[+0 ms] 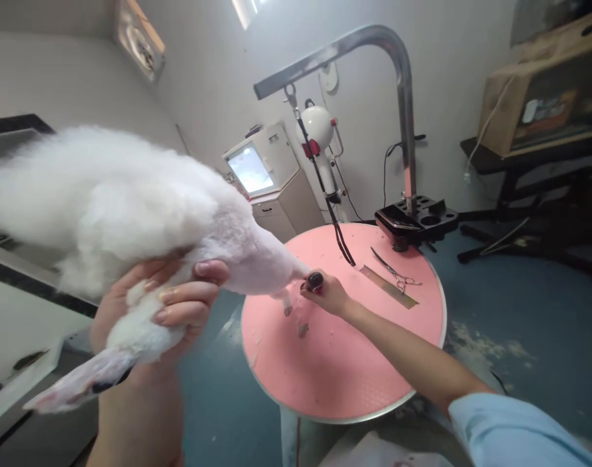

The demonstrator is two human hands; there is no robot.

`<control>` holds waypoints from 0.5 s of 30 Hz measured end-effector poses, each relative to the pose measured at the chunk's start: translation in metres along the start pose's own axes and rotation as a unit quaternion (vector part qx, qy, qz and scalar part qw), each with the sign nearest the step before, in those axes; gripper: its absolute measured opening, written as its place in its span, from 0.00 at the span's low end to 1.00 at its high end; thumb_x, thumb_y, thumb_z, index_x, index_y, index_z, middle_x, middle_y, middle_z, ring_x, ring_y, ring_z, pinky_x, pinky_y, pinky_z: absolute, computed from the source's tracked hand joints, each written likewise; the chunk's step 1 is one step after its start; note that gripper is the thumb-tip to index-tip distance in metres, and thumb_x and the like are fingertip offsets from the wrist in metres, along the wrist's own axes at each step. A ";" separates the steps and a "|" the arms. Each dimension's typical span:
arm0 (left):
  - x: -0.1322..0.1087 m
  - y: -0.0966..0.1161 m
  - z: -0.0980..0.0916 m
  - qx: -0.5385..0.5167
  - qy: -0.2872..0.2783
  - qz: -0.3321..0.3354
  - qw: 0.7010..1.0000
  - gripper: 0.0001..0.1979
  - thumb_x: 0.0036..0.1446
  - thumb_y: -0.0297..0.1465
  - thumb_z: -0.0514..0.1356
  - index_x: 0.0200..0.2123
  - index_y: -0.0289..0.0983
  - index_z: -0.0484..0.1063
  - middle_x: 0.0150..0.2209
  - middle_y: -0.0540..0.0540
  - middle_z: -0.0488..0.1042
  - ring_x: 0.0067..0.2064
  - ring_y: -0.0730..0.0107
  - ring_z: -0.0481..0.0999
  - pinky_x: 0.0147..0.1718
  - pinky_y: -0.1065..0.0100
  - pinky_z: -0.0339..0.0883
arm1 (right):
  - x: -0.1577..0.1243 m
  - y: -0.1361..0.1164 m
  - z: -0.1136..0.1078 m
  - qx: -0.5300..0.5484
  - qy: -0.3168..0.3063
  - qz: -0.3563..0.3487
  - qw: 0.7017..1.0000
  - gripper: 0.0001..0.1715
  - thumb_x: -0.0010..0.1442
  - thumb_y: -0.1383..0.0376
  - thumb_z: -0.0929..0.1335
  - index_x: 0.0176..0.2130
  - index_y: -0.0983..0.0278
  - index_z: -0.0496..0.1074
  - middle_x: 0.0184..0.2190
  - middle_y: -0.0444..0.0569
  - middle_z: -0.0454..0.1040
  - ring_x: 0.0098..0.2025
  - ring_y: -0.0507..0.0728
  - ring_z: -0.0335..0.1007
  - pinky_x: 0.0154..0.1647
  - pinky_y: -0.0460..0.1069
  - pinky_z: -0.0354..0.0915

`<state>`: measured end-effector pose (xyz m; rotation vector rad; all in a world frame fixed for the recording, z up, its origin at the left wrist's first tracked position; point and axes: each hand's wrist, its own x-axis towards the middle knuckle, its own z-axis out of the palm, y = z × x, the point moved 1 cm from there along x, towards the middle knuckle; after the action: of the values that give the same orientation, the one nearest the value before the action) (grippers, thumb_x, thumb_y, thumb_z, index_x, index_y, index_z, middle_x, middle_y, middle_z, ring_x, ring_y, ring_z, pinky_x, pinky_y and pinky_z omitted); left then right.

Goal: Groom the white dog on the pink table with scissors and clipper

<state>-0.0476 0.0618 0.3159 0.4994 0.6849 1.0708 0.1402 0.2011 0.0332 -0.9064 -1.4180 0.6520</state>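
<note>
My left hand grips a fluffy white dog from below and holds it up, left of a round pink grooming table. One shaved leg with its paw sticks out below my fingers. The dog's closely clipped pinkish part reaches over the table's edge. There my right hand is shut on a small dark clipper, whose tip touches the clipped part. A few tufts of cut fur lie on the pink top under it.
Scissors and a metal comb lie at the table's far side, by a black tool tray. A bent steel grooming arm carries a hanging black leash. Behind stand a white dryer and a cabinet.
</note>
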 end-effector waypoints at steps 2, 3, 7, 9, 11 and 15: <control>0.000 -0.004 0.000 0.000 -0.037 -0.002 0.999 0.03 0.64 0.33 0.45 0.38 0.40 0.51 0.32 0.43 0.67 0.22 0.72 0.71 0.16 0.74 0.69 | 0.004 -0.002 -0.010 0.032 0.066 -0.010 0.997 0.16 0.54 0.56 0.75 0.39 0.60 0.72 0.37 0.50 0.80 0.38 0.61 0.79 0.39 0.55 0.74; 0.001 -0.006 0.001 -0.003 -0.051 0.006 0.999 0.03 0.64 0.33 0.45 0.38 0.40 0.50 0.32 0.43 0.67 0.22 0.73 0.71 0.16 0.75 0.69 | 0.010 -0.004 -0.014 0.051 0.091 -0.030 0.994 0.17 0.54 0.55 0.75 0.40 0.60 0.72 0.40 0.51 0.80 0.41 0.61 0.79 0.40 0.55 0.74; 0.002 -0.011 0.006 -0.032 -0.061 0.017 0.997 0.07 0.67 0.36 0.45 0.39 0.39 0.51 0.32 0.43 0.67 0.22 0.75 0.69 0.17 0.76 0.68 | 0.025 -0.008 -0.009 0.029 0.037 -0.083 0.995 0.22 0.54 0.53 0.75 0.44 0.60 0.71 0.42 0.53 0.79 0.40 0.61 0.79 0.42 0.55 0.74; 0.003 -0.012 0.007 -0.035 -0.058 -0.006 0.998 0.07 0.67 0.36 0.44 0.40 0.38 0.52 0.32 0.43 0.67 0.22 0.74 0.69 0.17 0.75 0.68 | 0.016 0.003 0.001 -0.027 -0.007 -0.062 0.998 0.23 0.53 0.54 0.76 0.45 0.60 0.71 0.38 0.51 0.80 0.37 0.61 0.79 0.41 0.56 0.74; 0.004 -0.011 0.007 -0.028 -0.054 0.003 0.998 0.07 0.67 0.36 0.44 0.40 0.38 0.52 0.32 0.44 0.67 0.21 0.75 0.69 0.17 0.76 0.68 | -0.002 0.016 0.009 -0.080 -0.016 -0.037 0.996 0.23 0.53 0.57 0.76 0.46 0.60 0.70 0.36 0.49 0.80 0.38 0.63 0.80 0.41 0.57 0.74; 0.003 -0.008 0.004 -0.020 -0.038 0.037 0.998 0.06 0.63 0.34 0.49 0.38 0.40 0.52 0.33 0.43 0.68 0.20 0.76 0.69 0.14 0.77 0.67 | -0.035 0.025 0.021 -0.107 0.019 -0.111 0.988 0.23 0.58 0.60 0.74 0.51 0.60 0.69 0.48 0.56 0.79 0.51 0.66 0.77 0.50 0.60 0.74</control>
<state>-0.0388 0.0612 0.3123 0.5318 0.5816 1.1282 0.1205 0.1884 -0.0083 -0.9052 -1.5477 0.3178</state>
